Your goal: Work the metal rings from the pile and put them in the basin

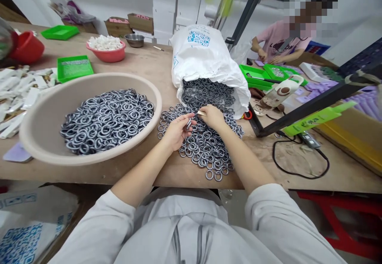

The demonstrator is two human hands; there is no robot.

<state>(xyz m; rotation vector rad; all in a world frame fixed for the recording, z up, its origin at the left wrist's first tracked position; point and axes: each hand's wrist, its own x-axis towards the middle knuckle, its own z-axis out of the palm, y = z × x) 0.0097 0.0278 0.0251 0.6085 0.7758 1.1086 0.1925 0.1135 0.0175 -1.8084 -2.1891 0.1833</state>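
Observation:
Shiny dark grey rings [209, 148] lie in a loose heap on the table, spilling from the mouth of a white woven sack [205, 57] on its side. My left hand [175, 133], palm partly up over the heap's left side, has its fingers curled around a grey ring [188, 123]; whether more rings are in it I cannot tell. Close beside it, my right hand [213, 117] pinches a small flat beige piece [202, 113], whose far end is hard to see. To the left stands a wide beige basin [38, 136] holding many similar rings.
Green trays [74, 77], a red bowl of white pieces [106, 55] and a metal bowl [134, 40] stand behind the basin. At right are a dark metal frame [298, 107], a black cable [273, 160] and a bottle [279, 93]. A co-worker [286, 37] sits at back right.

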